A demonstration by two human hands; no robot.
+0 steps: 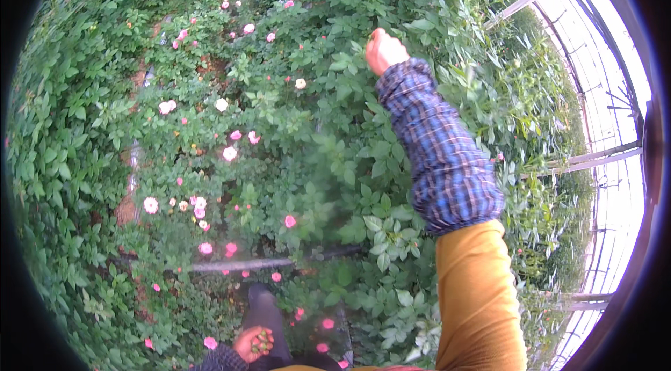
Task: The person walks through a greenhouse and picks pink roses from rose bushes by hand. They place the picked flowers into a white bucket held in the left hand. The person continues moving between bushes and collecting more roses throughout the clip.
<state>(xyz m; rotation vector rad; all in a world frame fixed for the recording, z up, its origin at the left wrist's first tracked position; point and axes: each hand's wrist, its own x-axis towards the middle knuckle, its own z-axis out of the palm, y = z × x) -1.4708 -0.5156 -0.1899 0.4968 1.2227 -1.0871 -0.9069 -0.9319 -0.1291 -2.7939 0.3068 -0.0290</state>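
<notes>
My right hand (386, 52), its arm in a blue checked sleeve cover (451, 151) over a mustard sleeve, reaches far forward to the tall leafy bushes (391, 154). Its fingers are closed at the leaves; whatever they pinch is too small to make out. Low in the view, near my leg, my left hand (246, 345) is curled palm up around several small green and reddish flower buds (262, 342).
Pink and pale blooms (229, 154) dot the lower rose bushes in the middle. A pale pipe (241, 265) crosses the bed ahead of my dark boot (260, 297). Dense foliage (56, 140) lines the left; a greenhouse frame (594, 161) curves along the right.
</notes>
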